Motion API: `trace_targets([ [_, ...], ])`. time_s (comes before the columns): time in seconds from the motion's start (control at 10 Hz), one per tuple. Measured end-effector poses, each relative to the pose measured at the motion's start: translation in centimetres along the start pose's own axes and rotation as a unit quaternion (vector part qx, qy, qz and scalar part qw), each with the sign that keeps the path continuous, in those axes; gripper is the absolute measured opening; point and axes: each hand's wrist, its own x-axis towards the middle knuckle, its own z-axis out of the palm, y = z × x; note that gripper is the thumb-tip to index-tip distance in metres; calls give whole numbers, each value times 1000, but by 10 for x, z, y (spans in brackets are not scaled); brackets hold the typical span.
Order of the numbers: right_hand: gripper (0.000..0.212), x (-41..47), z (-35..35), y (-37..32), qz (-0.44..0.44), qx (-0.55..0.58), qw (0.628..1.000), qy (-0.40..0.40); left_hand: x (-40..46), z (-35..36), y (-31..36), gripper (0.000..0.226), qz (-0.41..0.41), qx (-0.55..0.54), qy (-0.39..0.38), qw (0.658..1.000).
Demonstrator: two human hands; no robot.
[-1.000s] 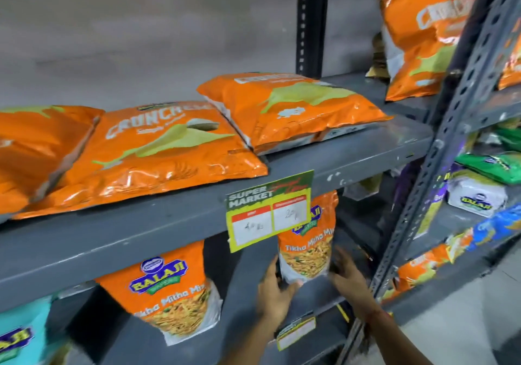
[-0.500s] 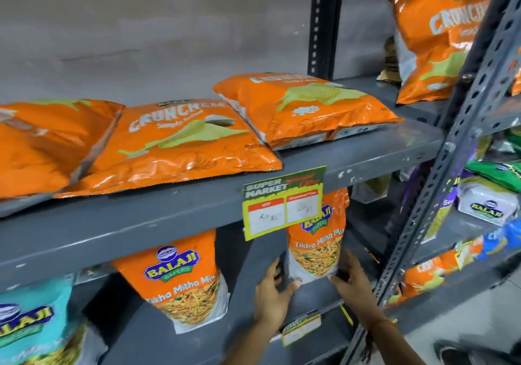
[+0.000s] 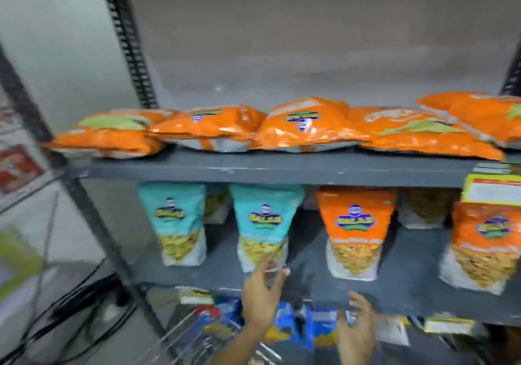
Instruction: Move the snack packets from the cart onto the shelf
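Note:
The view is blurred by motion. My left hand (image 3: 263,291) is raised with fingers apart at the bottom edge of a teal snack packet (image 3: 265,223) standing on the grey middle shelf (image 3: 394,252); whether it touches the packet I cannot tell. My right hand (image 3: 359,322) hangs lower, fingers spread and empty, in front of that shelf's front edge. Below both hands, blue snack packets (image 3: 287,325) lie in the wire cart (image 3: 180,333). Another teal packet (image 3: 176,223) and two orange packets (image 3: 356,229) (image 3: 486,243) stand on the same shelf.
Several flat orange bags (image 3: 307,125) lie along the upper shelf (image 3: 253,168). A dark slotted upright (image 3: 93,209) runs down the left of the rack. Black cables (image 3: 70,302) lie on the floor at left. A yellow price tag (image 3: 493,190) hangs at right.
The view has swung left along the rack. Both hands have left the orange packet at the right end; the left now reaches a teal packet, the right hangs lower.

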Motion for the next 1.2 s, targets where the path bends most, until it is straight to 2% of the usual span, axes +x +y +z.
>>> trace_targets([
  [0.1,45,-38,74,-41,-75,8,994,-85,14,-82,-25,50,-33,13,70,997],
  [0.2,46,-63,129,-79,-116,15,972,-202,32,-145,-43,41,-70,27,147,986],
  [0.3,45,-59,178,-102,-99,8,945,-311,52,-183,-64,41,-123,2,177,977],
  [0.5,77,-17,271,-106,-37,-66,902,-426,94,-212,-112,63,-193,-19,178,965],
  [0.6,94,-3,311,-101,-26,-62,893,-446,120,-214,-134,60,-224,-63,169,958],
  [0.7,81,0,336,-102,-37,-42,903,-425,132,-212,-149,68,-207,-95,157,961],
  [0.8,55,2,347,-104,-27,-26,901,-433,136,-207,-163,52,-177,-132,147,964],
  [0.9,51,5,351,-104,-28,-3,897,-440,136,-206,-171,48,-157,-143,152,965],
  [1.0,51,7,350,-106,-16,5,890,-455,133,-204,-176,57,-153,-145,153,965],
  [1.1,65,5,340,-105,-15,5,887,-461,126,-201,-171,50,-153,-131,147,968],
  [1.2,94,-9,322,-102,-18,16,909,-415,114,-196,-152,50,-147,-134,166,966],
])
